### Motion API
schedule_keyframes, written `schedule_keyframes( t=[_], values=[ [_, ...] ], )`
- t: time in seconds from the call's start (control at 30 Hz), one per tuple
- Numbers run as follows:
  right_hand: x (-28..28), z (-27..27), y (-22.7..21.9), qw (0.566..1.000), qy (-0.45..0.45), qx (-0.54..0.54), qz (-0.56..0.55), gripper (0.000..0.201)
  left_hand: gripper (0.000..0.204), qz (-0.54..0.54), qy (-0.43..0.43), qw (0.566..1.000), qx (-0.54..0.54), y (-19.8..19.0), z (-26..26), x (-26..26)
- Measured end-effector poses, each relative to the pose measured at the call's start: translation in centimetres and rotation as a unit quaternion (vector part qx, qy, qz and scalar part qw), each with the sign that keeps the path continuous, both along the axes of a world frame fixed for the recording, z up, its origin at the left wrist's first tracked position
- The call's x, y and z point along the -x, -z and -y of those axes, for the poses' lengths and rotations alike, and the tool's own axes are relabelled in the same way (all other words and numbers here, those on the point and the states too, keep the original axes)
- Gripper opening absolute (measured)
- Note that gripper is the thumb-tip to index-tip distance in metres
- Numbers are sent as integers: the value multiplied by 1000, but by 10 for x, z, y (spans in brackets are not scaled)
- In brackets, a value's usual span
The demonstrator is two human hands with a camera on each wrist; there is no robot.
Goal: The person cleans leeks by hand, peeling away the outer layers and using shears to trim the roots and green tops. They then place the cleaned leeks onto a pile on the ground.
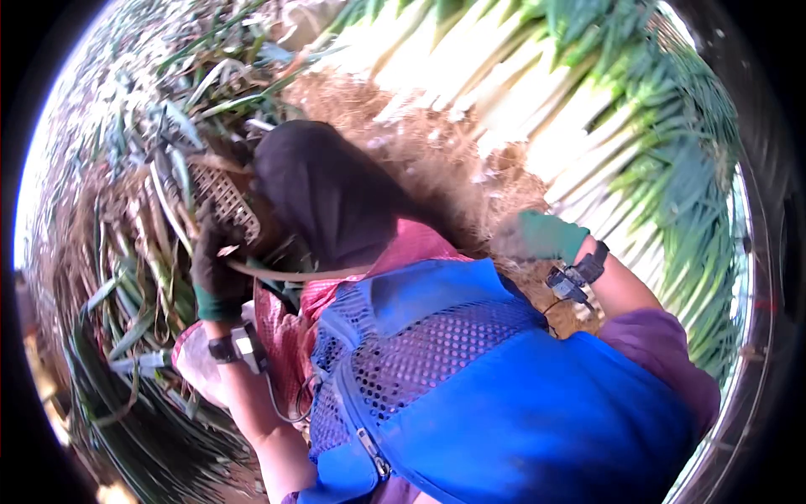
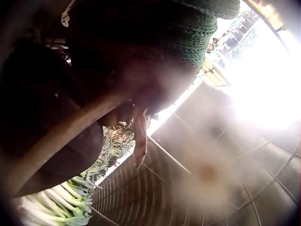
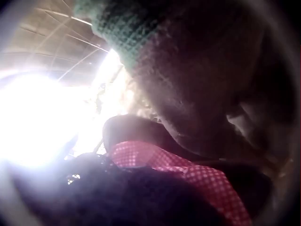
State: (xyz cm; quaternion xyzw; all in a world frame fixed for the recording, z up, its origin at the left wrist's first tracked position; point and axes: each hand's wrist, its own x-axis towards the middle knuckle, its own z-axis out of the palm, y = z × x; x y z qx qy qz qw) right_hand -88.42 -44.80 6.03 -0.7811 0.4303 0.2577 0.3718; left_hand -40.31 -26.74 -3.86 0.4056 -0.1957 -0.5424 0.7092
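Observation:
My left hand (image 1: pixel 220 260), in a dark-palmed glove with a green cuff, grips a long pale stalk (image 1: pixel 294 275). The stalk reaches across toward my lap; in the left wrist view the same stalk (image 2: pixel 70 127) slants down from the fingers, and a short withered tan piece (image 2: pixel 140 136) hangs beside it. My right hand (image 1: pixel 537 235), gloved alike, is over the brown root litter (image 1: pixel 437 168), near the white ends of laid-out green onions (image 1: pixel 579 160). Its fingers are blurred and dark in the right wrist view, so I cannot tell whether they hold anything.
A heap of loose leaves and stalks (image 1: pixel 143 277) lies on the left, with a lattice-sided basket (image 1: pixel 222 197) beside my dark-trousered knee (image 1: pixel 319 185). Green onions fan in a long row along the right. A red checked cloth (image 1: pixel 420 244) covers part of my lap.

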Motion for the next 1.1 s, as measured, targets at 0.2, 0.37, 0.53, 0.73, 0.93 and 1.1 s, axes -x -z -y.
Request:
schedule_keyframes(
  t=[0.2,0.37,0.53,0.73,0.93,1.1],
  values=[
    [-216,43,-25,845,-42,276,456,33,42,86,-117,986,-86,-43,-3,42],
    [-415,41,46,907,-129,88,392,91,33,47,-157,979,-117,-47,-15,79],
    [-469,7,70,944,44,-215,245,58,26,147,-159,969,-121,-42,-17,86],
    [-471,0,131,812,56,-459,356,30,28,237,-143,947,-161,-16,-26,76],
    [-468,18,93,882,76,-318,340,31,48,498,125,841,-170,-22,-36,22],
    [-453,15,107,928,-46,-213,303,40,51,563,-87,674,-469,-1,-64,-98]
  ],
)
